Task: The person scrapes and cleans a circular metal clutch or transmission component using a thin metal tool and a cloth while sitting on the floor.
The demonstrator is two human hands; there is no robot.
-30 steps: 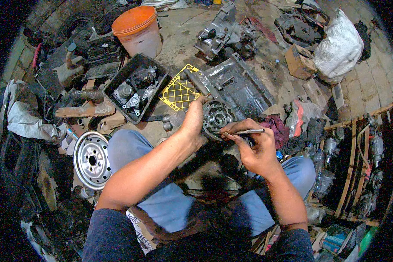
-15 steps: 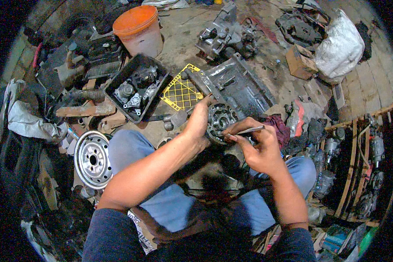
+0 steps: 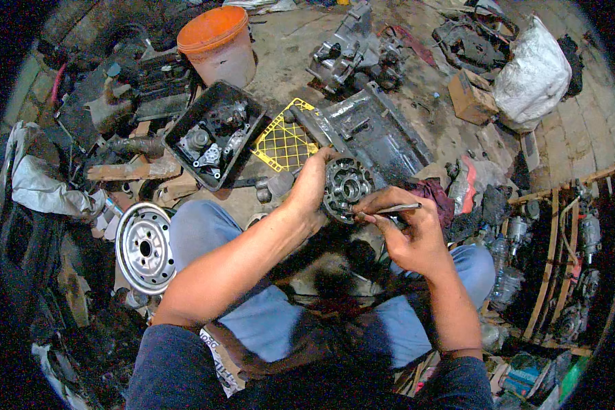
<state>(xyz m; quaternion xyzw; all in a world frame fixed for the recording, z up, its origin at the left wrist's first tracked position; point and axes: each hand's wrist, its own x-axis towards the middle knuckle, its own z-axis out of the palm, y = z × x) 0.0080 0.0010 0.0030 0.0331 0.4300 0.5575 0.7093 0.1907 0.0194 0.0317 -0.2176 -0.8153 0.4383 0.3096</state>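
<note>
One round metal hub (image 3: 347,188), dark and greasy, is held up over the person's lap, face turned toward the head camera, presumably so its bores can be reached; the left hand (image 3: 313,188) is clasped around its left rim, steadying it. The right hand (image 3: 406,236) pinches one thin metal tool (image 3: 398,208), held nearly level with its tip at the hub's lower right edge; that grip suits picking or scraping. On the floor, within arm's reach: one black tray (image 3: 215,140) of small parts, one yellow grid panel (image 3: 285,143), one long dark casing (image 3: 376,133) just beyond the hub; one orange-lidded bucket (image 3: 219,44) farther off; one silver wheel rim (image 3: 143,247) beside the left knee; one white sack (image 3: 533,75) well apart.
</note>
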